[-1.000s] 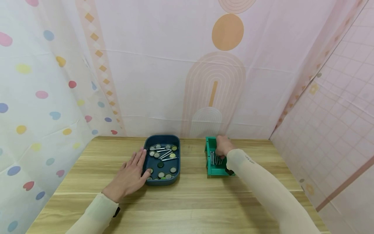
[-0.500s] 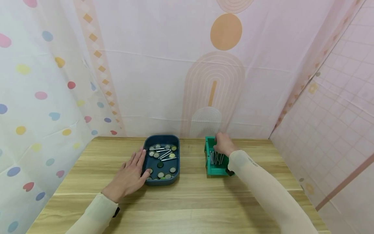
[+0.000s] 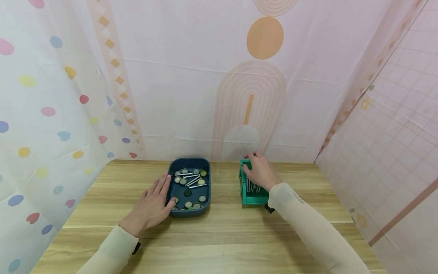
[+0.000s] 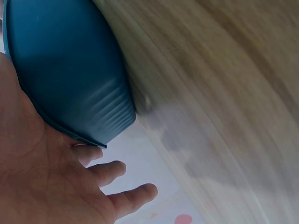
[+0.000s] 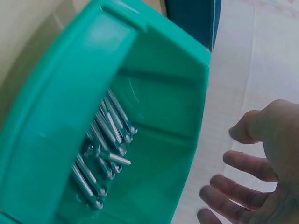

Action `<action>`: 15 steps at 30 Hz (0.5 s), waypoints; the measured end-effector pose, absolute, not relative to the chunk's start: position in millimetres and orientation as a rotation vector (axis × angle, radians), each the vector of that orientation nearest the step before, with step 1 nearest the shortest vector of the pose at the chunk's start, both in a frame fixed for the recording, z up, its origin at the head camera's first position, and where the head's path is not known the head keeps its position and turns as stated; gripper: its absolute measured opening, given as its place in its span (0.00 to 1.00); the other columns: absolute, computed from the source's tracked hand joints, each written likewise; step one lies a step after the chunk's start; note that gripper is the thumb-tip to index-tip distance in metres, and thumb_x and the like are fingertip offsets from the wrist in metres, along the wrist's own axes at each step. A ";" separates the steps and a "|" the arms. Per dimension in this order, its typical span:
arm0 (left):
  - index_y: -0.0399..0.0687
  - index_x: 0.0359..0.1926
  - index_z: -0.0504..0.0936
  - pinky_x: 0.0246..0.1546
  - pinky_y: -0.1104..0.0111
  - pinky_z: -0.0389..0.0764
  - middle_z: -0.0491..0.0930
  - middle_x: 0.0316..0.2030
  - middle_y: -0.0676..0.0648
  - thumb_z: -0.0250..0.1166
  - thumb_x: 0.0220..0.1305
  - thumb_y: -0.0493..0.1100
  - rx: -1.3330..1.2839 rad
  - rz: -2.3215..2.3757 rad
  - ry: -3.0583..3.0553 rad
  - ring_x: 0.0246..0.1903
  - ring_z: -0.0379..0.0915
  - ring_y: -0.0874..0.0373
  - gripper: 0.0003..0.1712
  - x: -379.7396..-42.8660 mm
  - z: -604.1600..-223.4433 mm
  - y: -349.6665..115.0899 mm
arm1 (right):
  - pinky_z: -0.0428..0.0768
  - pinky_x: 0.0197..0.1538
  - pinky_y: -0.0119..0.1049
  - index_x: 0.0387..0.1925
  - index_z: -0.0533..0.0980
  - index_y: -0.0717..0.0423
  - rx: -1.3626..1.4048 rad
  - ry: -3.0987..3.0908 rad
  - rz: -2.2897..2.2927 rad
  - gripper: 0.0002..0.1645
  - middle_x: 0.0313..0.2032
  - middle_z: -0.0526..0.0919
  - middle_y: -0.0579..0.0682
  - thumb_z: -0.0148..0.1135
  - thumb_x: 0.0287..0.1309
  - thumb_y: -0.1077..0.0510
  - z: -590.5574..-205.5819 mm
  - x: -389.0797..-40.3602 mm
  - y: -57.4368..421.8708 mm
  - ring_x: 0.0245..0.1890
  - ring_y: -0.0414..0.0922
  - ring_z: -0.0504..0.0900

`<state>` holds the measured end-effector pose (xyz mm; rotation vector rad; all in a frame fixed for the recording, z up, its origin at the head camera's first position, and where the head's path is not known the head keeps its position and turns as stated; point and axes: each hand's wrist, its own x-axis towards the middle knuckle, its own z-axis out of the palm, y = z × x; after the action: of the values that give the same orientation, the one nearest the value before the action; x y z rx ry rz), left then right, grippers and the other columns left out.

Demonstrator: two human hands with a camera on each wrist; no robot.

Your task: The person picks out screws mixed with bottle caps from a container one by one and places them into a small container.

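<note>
My left hand (image 3: 150,209) lies along the left side of a dark blue tray (image 3: 191,214), fingers straight, thumb over its near rim. From the left wrist, the palm (image 4: 42,172) is against the tray's outer wall (image 4: 65,65). Inside the tray are several slim metal bolts (image 3: 194,180) and round, pale-faced discs (image 3: 202,198), one of them dark. My right hand (image 3: 262,172) hovers over the far part of a green bin (image 3: 254,200), fingers apart and holding nothing. Several shiny round-headed bolts (image 5: 110,123) lie in that bin, one across the others.
Both containers stand near the back edge of a wooden table (image 3: 219,243), with a strip of tabletop between them. A patterned cloth (image 3: 184,99) hangs right behind the table, and more cloth closes in the left and right sides.
My right hand has risen out of the green bin and spread its fingers; half a second ago a bolt stood tilted beneath them. The left hand and blue tray have stayed put.
</note>
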<state>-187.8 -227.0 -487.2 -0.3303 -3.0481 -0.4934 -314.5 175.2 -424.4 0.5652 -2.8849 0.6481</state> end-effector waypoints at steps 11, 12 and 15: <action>0.36 0.95 0.47 0.84 0.20 0.61 0.45 0.96 0.32 0.55 0.91 0.61 -0.333 -0.501 -3.053 0.93 0.48 0.25 0.52 -189.0 -488.1 -227.7 | 0.66 0.89 0.75 0.84 0.75 0.53 0.705 -2.825 0.468 0.35 0.85 0.72 0.66 0.66 0.87 0.44 -435.5 -300.4 157.9 0.87 0.67 0.71; 0.36 0.95 0.47 0.84 0.19 0.62 0.45 0.96 0.32 0.55 0.91 0.61 -0.334 -0.500 -3.052 0.93 0.48 0.25 0.52 -189.1 -488.2 -227.7 | 0.64 0.89 0.75 0.84 0.75 0.52 0.722 -2.814 0.459 0.35 0.86 0.72 0.66 0.66 0.87 0.44 -436.3 -299.5 156.1 0.88 0.67 0.70; 0.36 0.95 0.48 0.84 0.20 0.61 0.45 0.96 0.33 0.55 0.91 0.61 -0.334 -0.498 -3.051 0.93 0.48 0.25 0.52 -189.1 -488.4 -227.8 | 0.62 0.89 0.77 0.85 0.75 0.51 0.771 -2.781 0.441 0.36 0.87 0.71 0.65 0.67 0.86 0.44 -438.5 -298.0 149.5 0.89 0.68 0.67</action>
<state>-189.1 -227.8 -488.4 -0.3340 -3.0506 -0.4978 -298.0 149.5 -438.5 0.7714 -2.7810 0.4409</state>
